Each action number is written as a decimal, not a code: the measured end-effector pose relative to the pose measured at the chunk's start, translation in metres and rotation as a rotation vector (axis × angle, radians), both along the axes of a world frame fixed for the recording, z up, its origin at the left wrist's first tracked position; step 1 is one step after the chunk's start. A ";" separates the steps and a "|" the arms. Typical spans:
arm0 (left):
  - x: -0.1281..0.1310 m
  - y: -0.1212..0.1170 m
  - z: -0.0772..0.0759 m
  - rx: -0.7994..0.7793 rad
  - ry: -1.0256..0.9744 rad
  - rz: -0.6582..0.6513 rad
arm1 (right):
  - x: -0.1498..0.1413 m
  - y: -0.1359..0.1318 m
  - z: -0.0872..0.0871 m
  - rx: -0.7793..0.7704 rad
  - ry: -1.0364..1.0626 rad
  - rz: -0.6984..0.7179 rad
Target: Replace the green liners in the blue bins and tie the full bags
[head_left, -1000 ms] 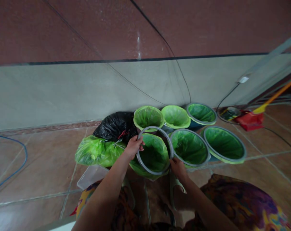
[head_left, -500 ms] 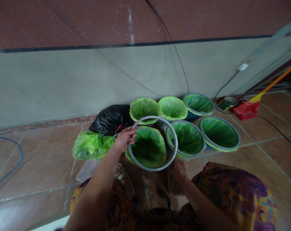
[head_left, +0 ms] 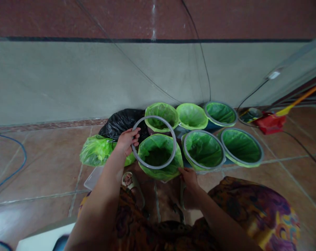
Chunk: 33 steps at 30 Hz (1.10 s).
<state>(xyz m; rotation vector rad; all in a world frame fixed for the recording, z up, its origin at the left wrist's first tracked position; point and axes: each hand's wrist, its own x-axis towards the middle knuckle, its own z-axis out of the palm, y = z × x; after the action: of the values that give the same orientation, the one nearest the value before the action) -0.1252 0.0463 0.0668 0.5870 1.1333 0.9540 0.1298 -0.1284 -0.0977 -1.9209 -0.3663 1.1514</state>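
- Grey ring (head_left: 174, 143) is up over the near left green bag (head_left: 159, 175), and looks not on yet.
- The left hand (head_left: 125, 141) has its fingers closed on the ring's left side.
- The right hand (head_left: 189, 177) seems to pinch that bag's edge.
- The near middle bin (head_left: 205, 149), near right bin (head_left: 242, 146) and far right bin (head_left: 220, 113) have bags and rings, so they look done.
- The far left bin (head_left: 162, 112) and far middle bin (head_left: 192, 115) have bags but no rings.

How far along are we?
Three bins look done, grey rings over green liners. The left hand holds a loose ring; the right hand touches the front left liner. Three look left, without rings: front left bin, back left bin and back middle bin.
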 end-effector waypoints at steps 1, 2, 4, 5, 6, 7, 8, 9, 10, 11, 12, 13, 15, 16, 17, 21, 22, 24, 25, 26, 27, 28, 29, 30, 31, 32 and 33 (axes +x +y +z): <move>0.000 0.000 0.001 -0.003 0.000 0.003 | -0.002 0.002 0.004 -0.012 0.054 -0.020; 0.000 0.000 0.001 -0.005 0.000 0.007 | -0.004 0.004 0.007 -0.018 0.108 -0.043; 0.000 -0.001 0.002 -0.004 -0.001 0.009 | -0.008 0.007 0.013 -0.008 0.178 -0.088; 0.000 -0.001 0.003 -0.001 -0.004 0.008 | -0.010 0.008 0.014 -0.005 0.183 -0.108; 0.000 -0.001 0.003 0.002 -0.007 0.005 | -0.011 0.007 0.015 -0.004 0.175 -0.123; 0.000 -0.001 0.003 0.004 -0.008 0.002 | -0.011 0.006 0.014 0.006 0.161 -0.133; 0.000 -0.002 0.002 0.004 -0.007 -0.001 | -0.011 0.005 0.011 0.027 0.144 -0.136; 0.000 -0.002 0.002 0.004 -0.006 -0.003 | -0.010 0.003 0.008 0.054 0.127 -0.124; 0.000 -0.002 0.002 0.004 -0.004 -0.005 | -0.009 0.001 0.004 0.082 0.108 -0.095; 0.001 -0.002 0.002 0.005 -0.001 -0.005 | -0.007 0.000 -0.001 0.101 0.084 -0.045; 0.001 -0.002 0.003 0.007 0.001 -0.006 | -0.005 -0.001 -0.005 0.103 0.047 0.024; 0.002 -0.003 0.003 0.008 0.002 -0.006 | -0.004 -0.001 -0.008 0.093 -0.012 0.109; 0.003 -0.003 0.002 0.006 0.008 -0.001 | -0.001 0.003 -0.011 0.064 -0.209 0.317; 0.003 -0.003 0.002 0.004 0.012 0.002 | -0.001 0.005 -0.010 0.048 -0.339 0.425; 0.004 -0.003 0.002 0.002 0.015 0.005 | -0.002 0.008 -0.008 0.025 -0.474 0.526; 0.003 -0.003 0.001 0.008 0.018 0.003 | -0.009 0.013 0.004 -0.164 -0.845 0.772; 0.003 -0.003 0.001 0.009 0.017 0.003 | -0.011 0.012 0.005 -0.206 -0.879 0.800; 0.002 -0.003 0.001 0.010 0.017 0.004 | -0.013 0.009 0.004 -0.248 -0.900 0.848; 0.001 -0.002 0.000 0.013 0.017 0.004 | -0.012 0.008 0.003 -0.247 -0.892 0.867; 0.000 -0.002 0.000 0.018 0.018 0.004 | -0.011 0.006 0.001 -0.232 -0.875 0.885; 0.000 -0.002 0.000 0.022 0.019 0.005 | -0.009 0.005 0.000 -0.205 -0.849 0.902; -0.001 -0.002 0.000 0.026 0.020 0.005 | -0.007 0.004 -0.001 -0.170 -0.819 0.921; -0.001 -0.002 0.000 0.030 0.021 0.006 | -0.004 0.004 -0.001 -0.134 -0.790 0.938; -0.001 -0.002 -0.001 0.032 0.021 0.006 | -0.002 0.004 0.000 -0.098 -0.766 0.951; -0.002 -0.002 -0.001 0.034 0.020 0.007 | 0.001 0.003 0.003 -0.065 -0.750 0.959; -0.002 -0.002 -0.002 0.034 0.018 0.007 | 0.003 0.003 0.006 -0.040 -0.749 0.953; -0.002 -0.002 -0.002 0.033 0.016 0.009 | 0.006 0.002 0.010 -0.023 -0.764 0.929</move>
<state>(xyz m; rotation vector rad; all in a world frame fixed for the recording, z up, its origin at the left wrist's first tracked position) -0.1273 0.0447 0.0650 0.6178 1.1374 0.9787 0.1354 -0.1262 -0.0874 -2.2009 -1.7953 0.8633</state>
